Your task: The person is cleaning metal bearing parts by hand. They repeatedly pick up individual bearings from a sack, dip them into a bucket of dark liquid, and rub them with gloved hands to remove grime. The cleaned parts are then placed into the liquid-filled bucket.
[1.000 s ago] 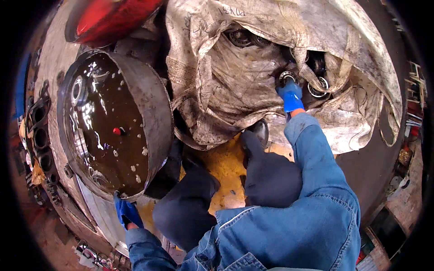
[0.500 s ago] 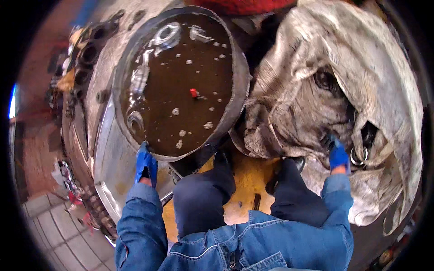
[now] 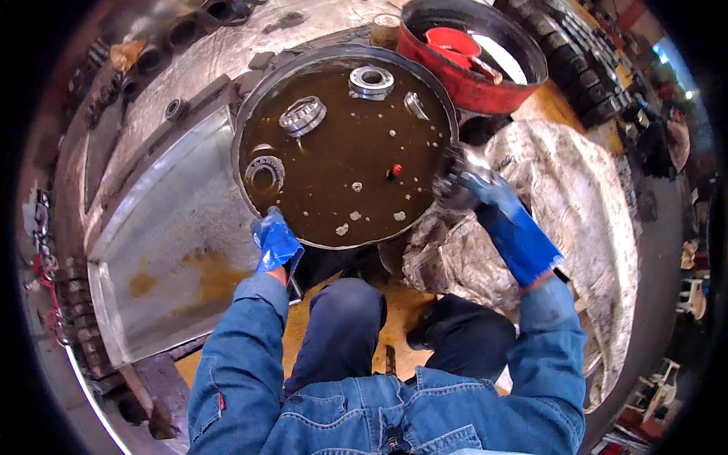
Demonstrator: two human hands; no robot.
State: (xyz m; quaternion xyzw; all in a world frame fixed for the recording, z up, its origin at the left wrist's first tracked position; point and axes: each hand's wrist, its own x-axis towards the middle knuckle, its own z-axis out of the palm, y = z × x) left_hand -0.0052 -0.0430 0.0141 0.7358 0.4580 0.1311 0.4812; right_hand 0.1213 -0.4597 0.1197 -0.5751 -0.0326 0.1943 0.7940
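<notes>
My left hand [image 3: 277, 239], in a blue glove with a greyed fingertip area, grips the near-left rim of a round metal tub [image 3: 240, 184]. Brown liquid fills the tub. Several roller bearings stand partly out of it, among them one bearing [image 3: 303, 115] at the left and another bearing [image 3: 371, 80] at the back. A small red piece [image 3: 395, 171] floats right of the middle. At the tub's right rim my gloved right hand [image 3: 485, 191] is closed on a dark round metal part [image 3: 455, 180], blurred by motion; its exact kind is not clear.
A dirty whitish sack [image 3: 584, 220] lies slumped to the right of the tub. Behind it stands a red tub [image 3: 485, 92] with a smaller red container [image 3: 453, 47] inside. A stained metal tray [image 3: 171, 250] is at the left. Dark metal parts [image 3: 584, 83] line the back right.
My right hand has come up from the sack to the tub's right rim, now with a dark part in it. My left hand stays at the rim. The view has shifted.
</notes>
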